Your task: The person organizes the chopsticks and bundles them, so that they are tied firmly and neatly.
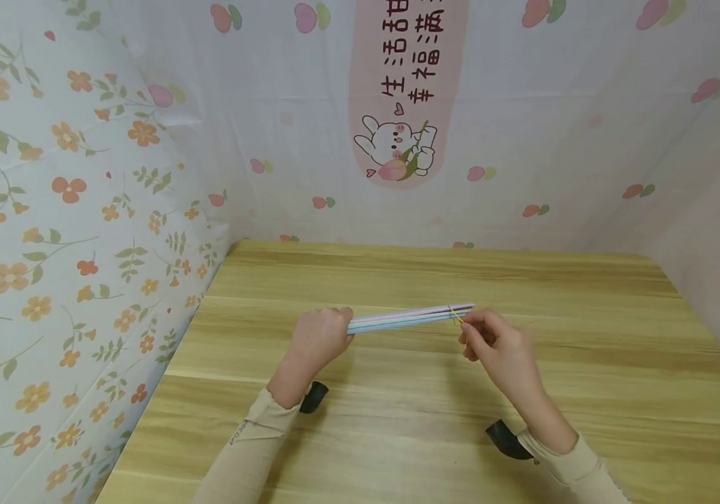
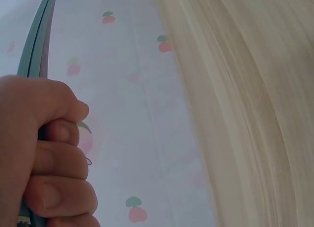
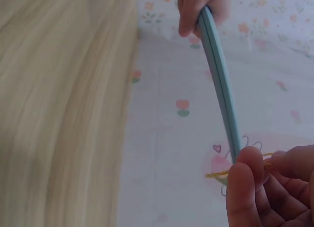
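Note:
My left hand (image 1: 323, 334) grips one end of a bundle of slim pastel pencils (image 1: 397, 320), blue, white and pink, held above the table. In the left wrist view, its fingers are curled round the pencils (image 2: 37, 45), and a bit of gold metal shows below the fist. At the bundle's other end, my right hand (image 1: 501, 350) pinches a thin yellow rubber band (image 1: 456, 314) that lies across the pencils. The right wrist view shows the band (image 3: 216, 175) sticking out on both sides of the fingertips, which hide the pencils' near end.
Under both hands is a wood-grain table (image 1: 397, 420). A white printed cloth (image 1: 523, 140) hangs behind it, and a flowered cloth (image 1: 51, 245) hangs on the left. Black curved pieces (image 1: 314, 397) sit at both wrists, by the beige sleeves.

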The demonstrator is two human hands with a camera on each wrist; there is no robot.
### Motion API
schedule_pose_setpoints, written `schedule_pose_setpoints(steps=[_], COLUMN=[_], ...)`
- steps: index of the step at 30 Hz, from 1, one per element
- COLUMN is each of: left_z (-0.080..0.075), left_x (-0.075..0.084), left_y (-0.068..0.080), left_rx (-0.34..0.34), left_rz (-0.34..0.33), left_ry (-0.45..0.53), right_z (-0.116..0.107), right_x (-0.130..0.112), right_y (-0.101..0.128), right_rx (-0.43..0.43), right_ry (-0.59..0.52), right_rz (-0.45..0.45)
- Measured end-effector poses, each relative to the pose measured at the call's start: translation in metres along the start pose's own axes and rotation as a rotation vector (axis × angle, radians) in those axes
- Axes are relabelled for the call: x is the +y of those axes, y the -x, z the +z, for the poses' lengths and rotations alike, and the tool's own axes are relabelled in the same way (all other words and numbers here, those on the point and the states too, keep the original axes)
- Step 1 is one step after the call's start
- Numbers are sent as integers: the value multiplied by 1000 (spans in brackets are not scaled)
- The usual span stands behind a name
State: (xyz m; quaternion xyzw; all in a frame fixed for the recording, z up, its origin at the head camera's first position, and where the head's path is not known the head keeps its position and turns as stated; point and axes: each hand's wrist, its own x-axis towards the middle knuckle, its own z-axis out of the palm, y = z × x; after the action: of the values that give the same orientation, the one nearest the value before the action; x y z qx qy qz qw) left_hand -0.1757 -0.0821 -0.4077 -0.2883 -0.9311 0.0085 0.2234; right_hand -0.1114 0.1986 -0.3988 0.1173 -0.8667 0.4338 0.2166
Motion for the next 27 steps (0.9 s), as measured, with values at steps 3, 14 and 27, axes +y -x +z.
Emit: schedule_pose_setpoints(steps=[3, 14, 27], left_z=[0, -4, -6], left_x=[-1, -3, -3], left_y=[0, -1, -2], left_rx=[6, 28, -12], left_rz=[-13, 0, -25], left_ry=[-1, -16, 16], right_z=[4, 9, 10], right_x=[-1, 13, 20], right_y=[4, 10, 12], right_rx=[-43, -158, -274], right_ry=[-75, -342, -275], right_rz=[67, 376, 371])
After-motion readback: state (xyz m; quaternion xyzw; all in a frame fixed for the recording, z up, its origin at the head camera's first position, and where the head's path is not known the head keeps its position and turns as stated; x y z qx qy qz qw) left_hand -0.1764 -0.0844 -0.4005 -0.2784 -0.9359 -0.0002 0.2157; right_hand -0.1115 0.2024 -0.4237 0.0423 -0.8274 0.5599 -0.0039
